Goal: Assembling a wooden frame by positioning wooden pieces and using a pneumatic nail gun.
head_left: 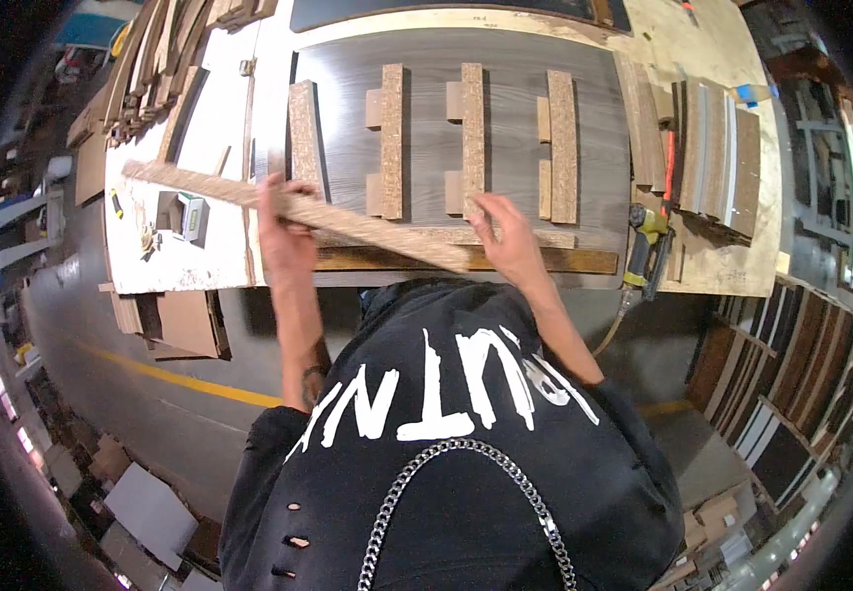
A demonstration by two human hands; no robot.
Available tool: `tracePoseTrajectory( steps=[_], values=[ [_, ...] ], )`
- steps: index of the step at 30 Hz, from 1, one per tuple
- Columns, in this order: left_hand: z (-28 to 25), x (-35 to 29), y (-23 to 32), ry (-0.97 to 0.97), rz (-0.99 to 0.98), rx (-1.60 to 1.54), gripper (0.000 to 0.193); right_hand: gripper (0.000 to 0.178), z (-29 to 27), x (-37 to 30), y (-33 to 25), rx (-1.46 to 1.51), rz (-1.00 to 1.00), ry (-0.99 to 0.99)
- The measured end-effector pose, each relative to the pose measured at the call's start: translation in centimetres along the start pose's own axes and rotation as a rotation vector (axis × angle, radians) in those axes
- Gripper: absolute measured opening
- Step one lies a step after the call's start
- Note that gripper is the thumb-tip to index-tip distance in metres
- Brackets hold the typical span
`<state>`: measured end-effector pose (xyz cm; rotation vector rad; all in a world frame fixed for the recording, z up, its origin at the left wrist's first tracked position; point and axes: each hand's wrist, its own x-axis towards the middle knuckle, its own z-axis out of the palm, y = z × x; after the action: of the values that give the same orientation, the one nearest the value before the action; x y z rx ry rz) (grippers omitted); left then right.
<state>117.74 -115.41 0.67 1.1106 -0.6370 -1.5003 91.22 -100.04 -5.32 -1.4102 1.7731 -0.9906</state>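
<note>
My left hand [288,231] is closed around a long wood-chip board strip [387,231], which slants across the near edge of the grey wood-grain panel [338,59]. At the near end of an upright strip [473,128] on the panel, my right hand [510,236] has its thumb and fingers apart, the fingertips at or touching that end. Other strips stand in a row on the panel: one [305,138] at the left, one [393,148] left of centre and one [563,148] at the right. Small blocks [374,108] sit against the sides of several strips.
A yellow-green air nailer [648,222] with a hose lies right of the panel. Stacked boards [717,158] stand at the table's right, and loose strips [155,69] pile up at the far left. A small open box [190,215] lies on the left side. Shelved boards [786,374] fill the right.
</note>
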Motion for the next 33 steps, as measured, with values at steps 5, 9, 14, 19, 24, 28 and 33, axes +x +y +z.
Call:
tracePoseTrajectory(
  steps=[5,9,14,19,24,28,33],
  values=[
    [5.2,-2.9,-7.3,-0.336,-0.263,0.248,0.050,0.064,-2.2,2.2,-4.8,0.049,-0.186,-0.128],
    [7.5,-3.1,-8.6,-0.816,-0.143,0.706,0.056,0.069,-2.1,1.6,-2.4,-0.059,0.205,-0.236],
    [-1.2,10.0,-9.2,-0.240,0.017,1.363,0.063,0.048,-5.4,0.4,1.4,-0.026,0.168,0.083],
    [-8.5,13.9,-9.5,0.045,0.360,1.871,0.080,0.043,-9.7,1.7,2.5,-0.058,0.162,0.143],
    [-11.4,13.5,-10.1,0.046,0.283,1.854,0.076,0.043,-12.0,4.1,2.4,-0.168,0.095,0.165],
    [-11.8,13.1,-10.4,0.089,0.375,1.872,0.073,0.045,-12.7,7.7,1.3,-0.250,0.023,0.108],
    [-11.9,12.4,-10.0,0.115,0.341,1.905,0.071,0.046,-12.2,14.2,1.4,-0.442,-0.028,-0.009]
  ],
)
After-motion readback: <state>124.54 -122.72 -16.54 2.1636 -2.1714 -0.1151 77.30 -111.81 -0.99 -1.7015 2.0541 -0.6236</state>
